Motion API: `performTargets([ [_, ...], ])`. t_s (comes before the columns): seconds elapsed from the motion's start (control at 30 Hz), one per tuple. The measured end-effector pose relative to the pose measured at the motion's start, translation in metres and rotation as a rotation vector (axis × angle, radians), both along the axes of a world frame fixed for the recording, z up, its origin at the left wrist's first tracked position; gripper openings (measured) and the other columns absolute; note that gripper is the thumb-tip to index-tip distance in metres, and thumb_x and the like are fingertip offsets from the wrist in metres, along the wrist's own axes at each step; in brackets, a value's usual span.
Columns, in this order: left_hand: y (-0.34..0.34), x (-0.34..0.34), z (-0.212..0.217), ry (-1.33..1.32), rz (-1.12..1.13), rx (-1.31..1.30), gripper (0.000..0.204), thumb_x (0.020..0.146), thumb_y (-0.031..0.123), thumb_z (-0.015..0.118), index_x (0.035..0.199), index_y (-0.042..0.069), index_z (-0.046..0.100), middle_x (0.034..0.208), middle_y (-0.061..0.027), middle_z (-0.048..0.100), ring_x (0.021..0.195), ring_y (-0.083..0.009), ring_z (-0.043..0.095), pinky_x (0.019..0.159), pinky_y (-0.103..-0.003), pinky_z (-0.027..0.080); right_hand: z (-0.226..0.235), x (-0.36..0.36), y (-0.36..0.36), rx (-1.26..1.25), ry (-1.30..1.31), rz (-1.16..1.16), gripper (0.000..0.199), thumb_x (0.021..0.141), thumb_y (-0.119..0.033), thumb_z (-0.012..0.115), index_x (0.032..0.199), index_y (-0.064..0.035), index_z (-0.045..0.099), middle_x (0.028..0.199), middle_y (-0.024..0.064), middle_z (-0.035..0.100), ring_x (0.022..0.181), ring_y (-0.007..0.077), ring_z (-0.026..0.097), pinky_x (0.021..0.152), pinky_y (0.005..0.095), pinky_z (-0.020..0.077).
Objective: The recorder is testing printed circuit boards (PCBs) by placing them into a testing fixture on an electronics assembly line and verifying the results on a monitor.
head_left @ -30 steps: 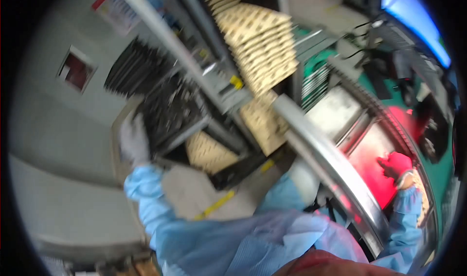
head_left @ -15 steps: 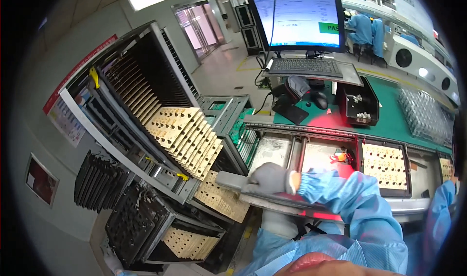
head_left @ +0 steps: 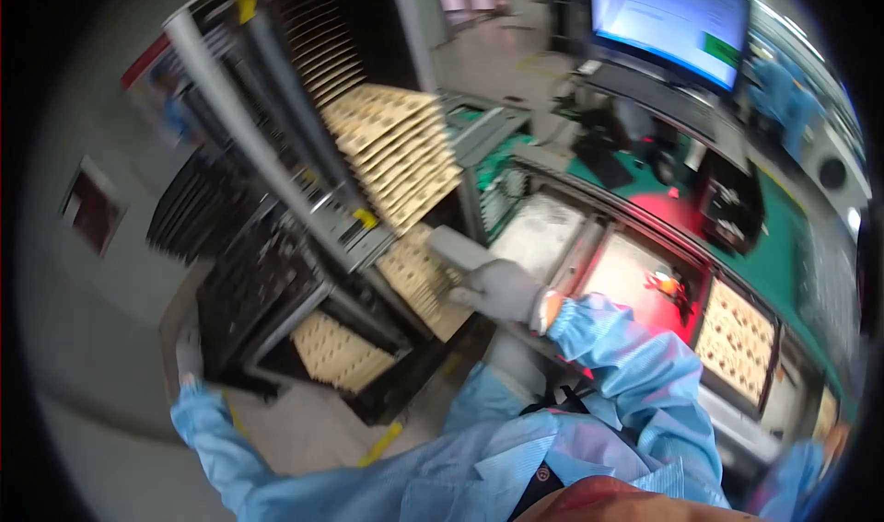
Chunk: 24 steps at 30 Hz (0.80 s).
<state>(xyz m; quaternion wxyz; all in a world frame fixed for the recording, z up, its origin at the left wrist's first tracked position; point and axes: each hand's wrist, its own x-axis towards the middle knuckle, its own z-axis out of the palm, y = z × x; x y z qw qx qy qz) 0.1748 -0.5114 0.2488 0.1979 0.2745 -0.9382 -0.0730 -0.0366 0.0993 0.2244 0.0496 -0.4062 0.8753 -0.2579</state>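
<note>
My right hand (head_left: 505,290), in a grey glove, is closed over the end of a grey metal rail (head_left: 458,249) at the near left of the conveyor line. Its thumb points left toward beige boards (head_left: 419,269) low in the tall rack. Far to the left, my left hand (head_left: 189,354), in a pale glove, reaches to the outer side of a low black rack (head_left: 249,301); blur hides its fingers. Inside that low rack lie beige boards with dark holes (head_left: 336,356). Above, a stepped stack of beige boards (head_left: 396,149) juts from the tall slotted rack (head_left: 318,34).
The conveyor holds a red-lit bay with an orange-red item (head_left: 668,287) and a framed beige board (head_left: 737,338). Beyond stand a monitor (head_left: 672,25), a keyboard (head_left: 649,98) and a black bin (head_left: 732,200). Another person's hand (head_left: 836,441) is at the right edge.
The view has swung left and down, shifting the scene rightward. My left arm now shows, stretched out to the low rack. My right hand stays on the rail end.
</note>
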Motion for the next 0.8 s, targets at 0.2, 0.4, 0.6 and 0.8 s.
performTargets([
  [0.2, 0.053, 0.046, 0.077, -0.274, 0.545, 0.117, 0.050, 0.091, 0.037, 0.050, 0.125, 0.000, 0.050, 0.121, -0.0240, 0.057, 0.117, -0.0406, 0.050, 0.095, -0.044, 0.043, -0.002, 0.015, -0.007, -0.198, 0.150, 0.185, 0.037, 0.088, -0.037, 0.058, 0.082, -0.0019, 0.068, 0.077, 0.0169, 0.065, 0.075, 0.0353, 0.061, 0.071, 0.0423, 0.0487],
  [0.4, 0.092, 0.053, 0.071, -0.894, 0.208, -0.179, 0.046, 0.090, 0.040, 0.055, 0.129, 0.015, 0.054, 0.123, -0.0128, 0.060, 0.116, -0.0269, 0.054, 0.098, -0.037, 0.041, -0.010, 0.014, 0.002, -0.148, 0.245, 0.182, 0.032, 0.088, -0.032, 0.059, 0.082, -0.0034, 0.069, 0.080, 0.0143, 0.066, 0.080, 0.0326, 0.062, 0.075, 0.0405, 0.0481],
  [0.6, 0.125, 0.056, 0.070, 0.474, -0.261, 1.525, 0.043, 0.097, 0.041, 0.044, 0.121, 0.007, 0.056, 0.114, -0.0091, 0.063, 0.096, -0.0178, 0.063, 0.081, -0.026, 0.053, -0.009, 0.005, 0.014, -0.192, 0.272, 0.147, 0.034, 0.088, -0.033, 0.058, 0.070, -0.0045, 0.064, 0.071, 0.0152, 0.061, 0.074, 0.0347, 0.059, 0.072, 0.0444, 0.0463],
  [0.8, 0.177, 0.048, 0.045, 0.639, -0.482, 1.476, 0.053, 0.099, 0.036, 0.043, 0.143, 0.007, 0.035, 0.145, -0.0104, 0.040, 0.128, -0.0252, 0.044, 0.109, -0.040, 0.034, -0.014, 0.015, -0.002, -0.216, 0.298, 0.167, 0.041, 0.089, -0.036, 0.055, 0.066, -0.0035, 0.064, 0.070, 0.0146, 0.062, 0.073, 0.0347, 0.059, 0.071, 0.0443, 0.0476],
])
